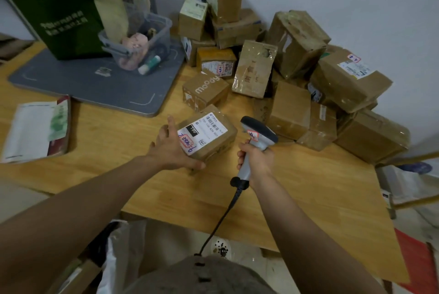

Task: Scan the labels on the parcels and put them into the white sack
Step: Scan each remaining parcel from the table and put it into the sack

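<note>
**Taped parcel held beside the scanner**

At the far left of the pale wooden desk (308,198) lies a flat white mailer (33,127). Behind it a grey mat (95,84) with rounded corners carries a dark green bag (54,8) and a clear plastic bin (142,39). Below the desk edge, crinkled white sack (114,255) shows.

The left hand (171,146) grips a small brown cardboard parcel (213,144) by its left side, thumb round the near corner. The parcel is glossy with tape and tilted, its white label (202,131) facing up. Just to its right and apart from it, the right hand (257,158) is wrapped round the handle of a grey scanner (257,134), whose black cable trails toward the person.

Further right, a heap of taped boxes (297,67) is piled against the wall, crowding that corner of the desk.
</note>
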`<state>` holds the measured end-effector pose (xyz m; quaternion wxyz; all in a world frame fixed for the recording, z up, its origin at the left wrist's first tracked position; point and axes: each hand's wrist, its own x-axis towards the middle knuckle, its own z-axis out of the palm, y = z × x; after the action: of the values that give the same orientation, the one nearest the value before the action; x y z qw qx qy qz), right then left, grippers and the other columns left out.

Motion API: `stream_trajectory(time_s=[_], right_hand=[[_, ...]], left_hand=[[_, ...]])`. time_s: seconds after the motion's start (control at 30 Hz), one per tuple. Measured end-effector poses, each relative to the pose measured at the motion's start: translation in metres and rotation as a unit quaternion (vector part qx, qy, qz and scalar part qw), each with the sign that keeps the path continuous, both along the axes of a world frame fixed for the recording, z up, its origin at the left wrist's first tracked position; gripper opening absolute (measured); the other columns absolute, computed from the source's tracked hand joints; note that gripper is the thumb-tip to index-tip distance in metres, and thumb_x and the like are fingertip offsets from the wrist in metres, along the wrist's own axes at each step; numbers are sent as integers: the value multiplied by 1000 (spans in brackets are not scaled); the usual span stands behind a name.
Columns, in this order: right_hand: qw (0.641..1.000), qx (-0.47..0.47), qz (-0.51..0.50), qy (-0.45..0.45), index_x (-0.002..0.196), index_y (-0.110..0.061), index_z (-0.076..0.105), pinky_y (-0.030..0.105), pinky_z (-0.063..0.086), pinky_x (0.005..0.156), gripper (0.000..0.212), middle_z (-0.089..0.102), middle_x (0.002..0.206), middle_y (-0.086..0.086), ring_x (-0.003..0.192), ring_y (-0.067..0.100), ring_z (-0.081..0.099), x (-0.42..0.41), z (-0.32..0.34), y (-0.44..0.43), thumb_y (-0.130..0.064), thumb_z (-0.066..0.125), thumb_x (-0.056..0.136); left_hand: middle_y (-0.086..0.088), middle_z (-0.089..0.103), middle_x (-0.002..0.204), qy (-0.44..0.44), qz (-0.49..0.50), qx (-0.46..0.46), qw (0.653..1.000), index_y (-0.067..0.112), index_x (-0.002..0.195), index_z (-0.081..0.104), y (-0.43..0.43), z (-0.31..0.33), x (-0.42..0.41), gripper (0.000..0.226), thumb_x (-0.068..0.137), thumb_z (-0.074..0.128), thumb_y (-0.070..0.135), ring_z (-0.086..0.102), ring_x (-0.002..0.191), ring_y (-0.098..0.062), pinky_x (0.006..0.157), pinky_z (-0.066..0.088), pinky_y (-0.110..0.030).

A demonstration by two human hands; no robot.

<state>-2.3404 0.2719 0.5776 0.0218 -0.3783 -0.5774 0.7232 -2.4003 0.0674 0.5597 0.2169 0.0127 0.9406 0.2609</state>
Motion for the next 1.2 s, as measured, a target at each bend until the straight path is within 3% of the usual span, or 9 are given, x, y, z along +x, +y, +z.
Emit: stream_trajectory(time_s=[0.17, 0.33, 0.47, 0.53, 0.63, 0.83, 0.93, 1.03, 1.2], right_hand=[[997, 32, 63, -17, 64, -7, 57, 25, 41, 42, 20, 57, 53, 10, 38, 17, 47, 5, 6, -6, 3, 66, 80], [992, 19, 115, -38, 68, -5, 59, 26, 41, 43, 15, 59, 53, 8, 40, 17, 47, 4, 8, -7, 1, 67, 80], [993, 1, 107, -46, 75, -4, 60, 26, 44, 44, 12, 66, 61, 12, 45, 20, 56, 1, 1, -15, -2, 70, 82], [995, -4, 91, -42, 80, -7, 61, 29, 48, 49, 13, 67, 71, 13, 58, 23, 62, 0, -5, -19, -7, 74, 80], [993, -22, 103, -51, 89, -15, 61, 36, 55, 64, 22, 69, 87, 9, 81, 27, 67, -3, -8, -30, -16, 80, 77], [990, -41, 132, -10, 90, -18, 64, 40, 57, 72, 21, 74, 83, 1, 84, 24, 69, -5, -5, -40, -15, 79, 77], [987, -51, 150, 25, 91, -15, 66, 35, 58, 65, 19, 73, 81, 1, 75, 18, 71, -7, 2, -43, -13, 78, 77], [982, -10, 183, 50, 88, -21, 64, 23, 51, 52, 17, 72, 68, -10, 60, 6, 68, -12, 16, -55, -17, 77, 80], [952, 42, 284, 102, 83, -17, 66, 33, 57, 57, 11, 70, 69, -1, 62, 17, 65, -8, 30, -70, -23, 75, 84]], left_hand=[[-13, 11, 150, 34, 8, -7, 999, 14, 149, -22, 4, -8, -1, 152, 51, 89, 53, 15, 140, -32, 112, 29, -47], [-13, 18, 141, 30, -1, -76, 997, 17, 150, -14, -1, -9, 4, 149, 48, 81, 69, 18, 134, -32, 104, 35, -45], [-13, 39, 135, -36, 25, -94, 995, 13, 144, 26, -14, -5, 5, 118, 58, 58, 86, 41, 125, -31, 93, 43, -44], [-13, 51, 134, -35, 64, -47, 996, 8, 138, 40, -19, -1, 3, 89, 82, 44, 76, 52, 119, -30, 87, 45, -38], [-14, 51, 141, -48, 146, 120, 981, 9, 143, 42, -19, -3, 4, 59, 100, 36, 49, 48, 127, -31, 104, 40, -40], [-7, 67, 104, -127, 243, 380, 883, 12, 110, 54, -36, -5, 16, 30, 89, 65, 30, 60, 93, -20, 78, 46, -34], [-11, 72, 103, -179, 212, 423, 863, 11, 105, 50, -62, 1, 19, 42, 75, 77, 25, 69, 96, -26, 81, 54, -36], [-9, 69, 114, -161, 208, 416, 871, 8, 130, 47, -80, 7, 17, 87, 56, 85, 33, 65, 106, -26, 83, 52, -32], [-13, 55, 134, -56, 274, 363, 889, 5, 151, 17, -93, 16, 2, 141, 33, 89, 36, 57, 112, -25, 101, 45, -38]])
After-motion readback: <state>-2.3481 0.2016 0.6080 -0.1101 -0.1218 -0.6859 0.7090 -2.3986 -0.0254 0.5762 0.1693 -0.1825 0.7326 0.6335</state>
